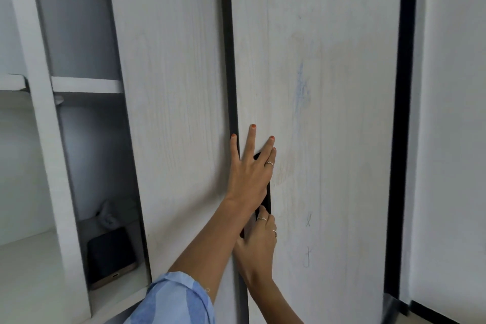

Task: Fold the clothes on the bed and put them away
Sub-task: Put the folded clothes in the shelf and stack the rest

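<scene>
We see no clothes on view here; what fills the picture is a pale wardrobe door (315, 87) with faint blue scribbles, edged by dark vertical strips. Our left hand (251, 171) lies flat on this door, fingers straight and spread, its first finger over the dark strip at the door's left edge. Just below it, our right hand (259, 242) has its fingers tucked into the black recessed handle (267, 196), gripping it. A blue patterned sleeve (176, 300) covers the left upper arm. To the left stands another pale door (171, 87), and beyond it an open compartment with a white shelf (86, 85); low in that compartment sits a dark box (110, 255) with grey cloth (109, 216) behind it.
</scene>
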{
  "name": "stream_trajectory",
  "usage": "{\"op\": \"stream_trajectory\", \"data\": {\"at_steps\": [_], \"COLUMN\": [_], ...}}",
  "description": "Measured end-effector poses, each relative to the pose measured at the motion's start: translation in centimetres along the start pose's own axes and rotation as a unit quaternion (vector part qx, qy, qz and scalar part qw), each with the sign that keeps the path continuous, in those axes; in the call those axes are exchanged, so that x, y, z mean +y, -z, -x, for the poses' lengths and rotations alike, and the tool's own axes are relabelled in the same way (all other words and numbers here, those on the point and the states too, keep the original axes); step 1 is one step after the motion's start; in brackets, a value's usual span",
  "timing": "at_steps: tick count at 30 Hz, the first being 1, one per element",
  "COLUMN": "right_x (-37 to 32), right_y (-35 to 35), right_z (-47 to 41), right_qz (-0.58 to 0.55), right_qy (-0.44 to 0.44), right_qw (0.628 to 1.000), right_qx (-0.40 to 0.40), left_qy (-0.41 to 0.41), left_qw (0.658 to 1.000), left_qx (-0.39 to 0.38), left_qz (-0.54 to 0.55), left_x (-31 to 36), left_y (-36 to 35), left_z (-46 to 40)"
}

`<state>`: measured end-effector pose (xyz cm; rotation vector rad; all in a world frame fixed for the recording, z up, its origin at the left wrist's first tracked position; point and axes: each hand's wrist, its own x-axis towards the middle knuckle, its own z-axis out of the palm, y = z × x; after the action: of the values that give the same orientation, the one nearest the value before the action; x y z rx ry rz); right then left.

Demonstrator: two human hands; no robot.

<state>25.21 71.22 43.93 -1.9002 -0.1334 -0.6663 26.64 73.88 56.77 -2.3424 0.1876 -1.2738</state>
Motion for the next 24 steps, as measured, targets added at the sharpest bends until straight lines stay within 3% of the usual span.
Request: {"op": "stream_trajectory", "data": {"at_steps": [9, 16, 18, 22, 24], "right_x": [-1.4, -1.8, -1.9, -1.1, -0.4], "right_y": [0.6, 1.1, 1.1, 2.0, 2.3], "right_z": [-0.1, -0.4, -0.1, -0.3, -0.5], "right_qz": [-0.023, 0.046, 0.03, 0.006, -0.016], "right_qy": [-0.048, -0.027, -0.032, -0.031, -0.035], "right_qw": [0.999, 0.998, 0.998, 0.996, 0.993], "right_qx": [-0.011, -0.034, -0.044, -0.082, -0.107], "left_qy": [-0.019, -0.037, -0.07, -0.249, -0.281], "left_qw": [0.996, 0.998, 0.995, 0.965, 0.957], "left_qx": [-0.082, -0.039, -0.016, 0.04, 0.048], "left_qz": [0.004, -0.042, -0.067, -0.069, -0.044], "left_x": [0.3, -0.1, -0.5, -0.9, -1.4], "left_y": [1.2, 0.0, -0.6, -2.3, -2.8], "left_z": [0.0, 1.0, 1.8, 2.6, 2.4]}}
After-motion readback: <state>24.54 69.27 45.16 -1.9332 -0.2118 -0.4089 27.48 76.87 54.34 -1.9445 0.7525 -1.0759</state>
